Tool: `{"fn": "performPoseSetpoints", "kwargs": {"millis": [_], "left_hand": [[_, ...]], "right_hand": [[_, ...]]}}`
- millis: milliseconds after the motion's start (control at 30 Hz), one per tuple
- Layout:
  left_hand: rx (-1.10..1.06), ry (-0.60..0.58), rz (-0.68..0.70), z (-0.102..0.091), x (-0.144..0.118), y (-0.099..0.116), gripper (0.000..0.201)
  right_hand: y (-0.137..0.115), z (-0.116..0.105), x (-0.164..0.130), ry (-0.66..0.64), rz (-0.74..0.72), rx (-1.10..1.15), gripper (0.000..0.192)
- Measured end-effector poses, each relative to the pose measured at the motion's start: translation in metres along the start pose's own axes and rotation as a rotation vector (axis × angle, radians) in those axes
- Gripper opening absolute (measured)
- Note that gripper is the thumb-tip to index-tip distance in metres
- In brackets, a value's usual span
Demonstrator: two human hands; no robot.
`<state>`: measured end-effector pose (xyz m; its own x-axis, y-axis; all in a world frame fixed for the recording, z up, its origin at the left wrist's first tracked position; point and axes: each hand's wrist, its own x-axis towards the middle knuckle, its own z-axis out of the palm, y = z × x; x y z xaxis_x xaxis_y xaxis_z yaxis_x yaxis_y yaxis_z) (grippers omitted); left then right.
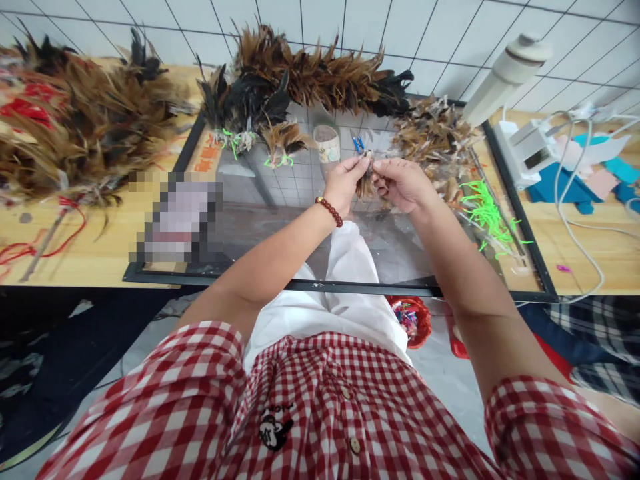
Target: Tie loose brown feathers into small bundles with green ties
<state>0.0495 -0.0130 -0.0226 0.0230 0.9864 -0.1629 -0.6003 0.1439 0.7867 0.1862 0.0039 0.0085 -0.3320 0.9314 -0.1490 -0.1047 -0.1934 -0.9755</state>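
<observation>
Holding one small feather tuft (pixel 367 181) between both hands above the glass tray (pixel 280 220).

Nearest the camera, both forearms run forward over the tray's front rim and converge at the middle. The left hand (pixel 344 183), with a bead bracelet (pixel 329 211) at its wrist, is closed in a fingertip pinch on the tuft's left side; the right hand (pixel 404 185) is curled and pinches its right side. The tuft therefore sits directly between the hands, touching both, neither nearer; its long axis runs roughly upright, top end at the fingertips, feather ends hanging below. Just beyond stand a small cup (pixel 327 143) and blue clips (pixel 357 143). Right of the right hand lie loose feathers (pixel 433 137) and green ties (pixel 483 210). Farthest back, against the tiled wall, bound feather bundles (pixel 320 73) lie crosswise.
</observation>
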Motion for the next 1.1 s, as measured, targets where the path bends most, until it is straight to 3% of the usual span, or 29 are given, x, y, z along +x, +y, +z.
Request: {"fn": "performPoseSetpoints", "kwargs": {"millis": [167,267,400,533,733,867,1000,1100], "left_hand": [[0.024,-0.007,0.006,0.0,0.001,0.0,0.013],[0.007,0.017,0.01,-0.001,0.003,0.002,0.015],[-0.03,0.081,0.032,-0.003,0.007,0.004,0.016],[-0.034,0.12,0.01,-0.003,0.007,0.006,0.018],[-0.042,0.125,0.007,0.003,0.002,0.008,0.016],[-0.039,0.133,-0.001,0.004,0.0,0.009,0.015],[-0.022,0.116,0.003,0.003,0.001,0.008,0.017],[0.008,0.096,0.015,0.001,0.002,0.006,0.019]], "right_hand": [[0.001,0.007,0.0,0.02,0.047,-0.069,0.04],[-0.001,0.001,0.0,0.07,-0.08,-0.279,0.041],[-0.011,-0.028,-0.002,0.265,-0.274,-0.618,0.028],[-0.014,-0.049,-0.004,0.265,-0.185,-0.918,0.012],[0.005,-0.038,0.003,0.26,-0.202,-1.171,0.016],[0.004,-0.035,0.002,0.208,-0.155,-1.064,0.002],[-0.007,-0.037,-0.004,0.156,-0.225,-0.712,0.021],[-0.011,-0.034,-0.007,0.099,-0.279,-0.588,0.034]]}}
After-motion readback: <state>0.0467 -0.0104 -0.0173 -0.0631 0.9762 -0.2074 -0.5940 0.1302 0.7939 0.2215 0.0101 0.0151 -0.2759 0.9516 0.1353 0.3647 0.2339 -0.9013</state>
